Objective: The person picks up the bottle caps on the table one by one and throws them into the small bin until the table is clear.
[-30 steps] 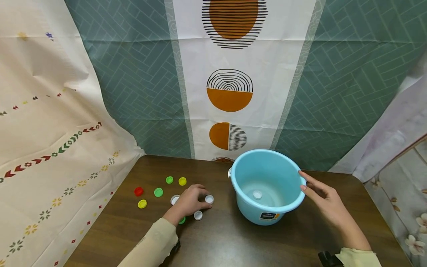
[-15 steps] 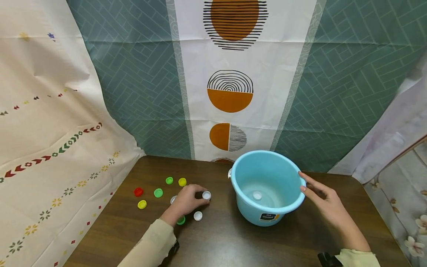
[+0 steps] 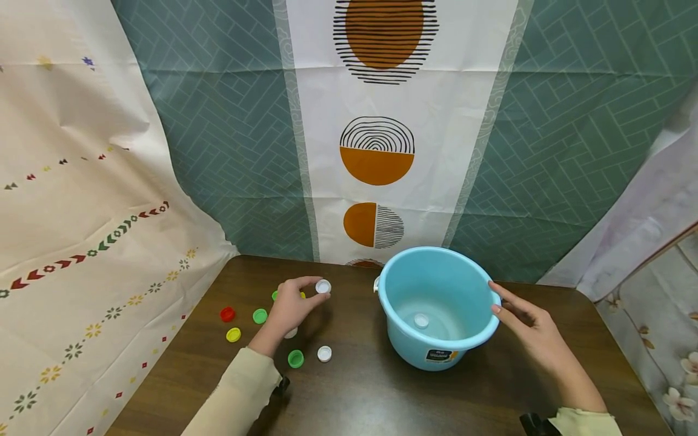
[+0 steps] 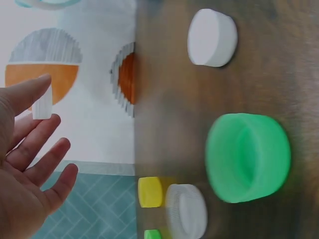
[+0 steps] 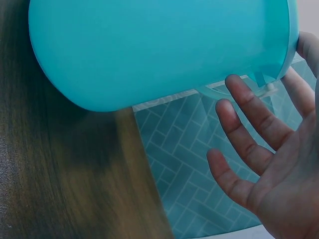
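My left hand (image 3: 289, 307) pinches a white bottle cap (image 3: 323, 286) between thumb and fingertips, raised above the back of the table. In the left wrist view this cap (image 4: 43, 103) shows edge-on, and the other fingers spread loosely. My right hand (image 3: 531, 330) rests its thumb and index fingertips on the right rim of a light blue bucket (image 3: 425, 346), its other fingers hanging free beside the wall. One white cap (image 3: 421, 320) lies on the bucket's floor. Beneath my left wrist are a green cap (image 3: 295, 358) and a white cap (image 3: 324, 353).
Left on the brown table (image 3: 371, 393) lie a red cap (image 3: 227, 314), a yellow cap (image 3: 233, 335) and a green cap (image 3: 260, 316). Further caps sit partly behind my left hand. A patterned curtain (image 3: 376, 91) hangs along the back edge.
My left hand has lifted a white cap off the table and carried it up and back. The green cap under the wrist is now uncovered. My right hand stays at the bucket rim.
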{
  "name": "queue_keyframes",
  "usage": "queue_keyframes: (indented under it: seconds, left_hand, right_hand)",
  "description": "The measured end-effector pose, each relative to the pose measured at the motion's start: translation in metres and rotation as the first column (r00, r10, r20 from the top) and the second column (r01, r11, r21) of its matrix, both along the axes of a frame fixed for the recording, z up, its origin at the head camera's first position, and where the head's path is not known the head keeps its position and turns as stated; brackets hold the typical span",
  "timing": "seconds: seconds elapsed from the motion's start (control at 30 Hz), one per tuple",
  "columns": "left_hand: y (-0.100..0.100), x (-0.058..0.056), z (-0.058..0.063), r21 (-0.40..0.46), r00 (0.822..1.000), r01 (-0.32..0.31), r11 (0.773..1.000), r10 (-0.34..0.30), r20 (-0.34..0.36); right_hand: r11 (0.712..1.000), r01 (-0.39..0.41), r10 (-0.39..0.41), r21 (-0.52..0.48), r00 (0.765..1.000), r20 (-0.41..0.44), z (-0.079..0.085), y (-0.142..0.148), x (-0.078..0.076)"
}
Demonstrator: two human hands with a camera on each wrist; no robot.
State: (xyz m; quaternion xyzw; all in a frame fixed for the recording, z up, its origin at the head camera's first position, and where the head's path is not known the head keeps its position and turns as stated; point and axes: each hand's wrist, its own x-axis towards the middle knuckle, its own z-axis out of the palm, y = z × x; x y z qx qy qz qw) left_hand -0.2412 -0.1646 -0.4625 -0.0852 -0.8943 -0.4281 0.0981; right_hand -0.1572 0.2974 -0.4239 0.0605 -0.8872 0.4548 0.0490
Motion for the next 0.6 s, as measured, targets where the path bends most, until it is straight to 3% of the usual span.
queue_keyframes:
  seconds: [0.27, 0.6]
  left_hand:
    - [-0.002, -0.002, 0.012, 0.097, 0.994, -0.076, 0.992, 0.083, -0.077]
    - [-0.004, -0.003, 0.021, 0.249, 0.988, -0.092, 0.964, 0.120, -0.098]
  right_hand:
    - [1.000, 0.016, -0.016, -0.001, 1.000, 0.009, -0.001, 0.002, 0.000]
    - [1.000, 0.010, -0.010, -0.016, 1.000, 0.007, 0.000, 0.000, 0.000]
